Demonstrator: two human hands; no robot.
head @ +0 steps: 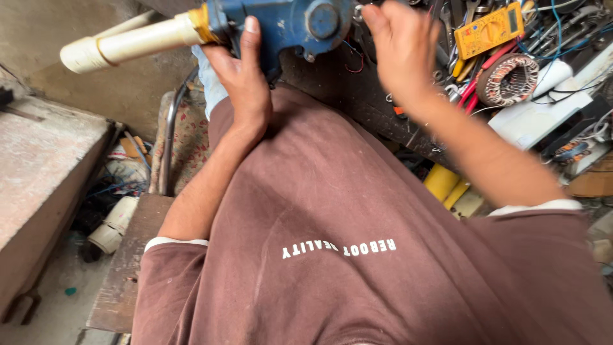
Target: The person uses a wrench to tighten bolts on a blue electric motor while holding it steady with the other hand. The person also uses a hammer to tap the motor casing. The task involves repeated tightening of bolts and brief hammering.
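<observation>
Rough grey concrete wall point(76, 32) ran across the top left, w/ a worn concrete slab ledge point(38, 166) below it on the left edge. Dusty concrete floor point(57, 300) lay btwn the ledge & a weathered brown wooden bench plank point(128, 268). A bent dark metal pipe point(169, 140) leaned beside a faded floral-patterned cushion point(191, 137). Cut white plastic pipe pieces point(112, 230) sat low in shadow among scraps. At right, a dark cluttered workbench point(357, 102) carried tangled wires & tools. Yellow plastic containers point(444, 182) stood under it. Light was soft, daylight-like, from upper left.
</observation>
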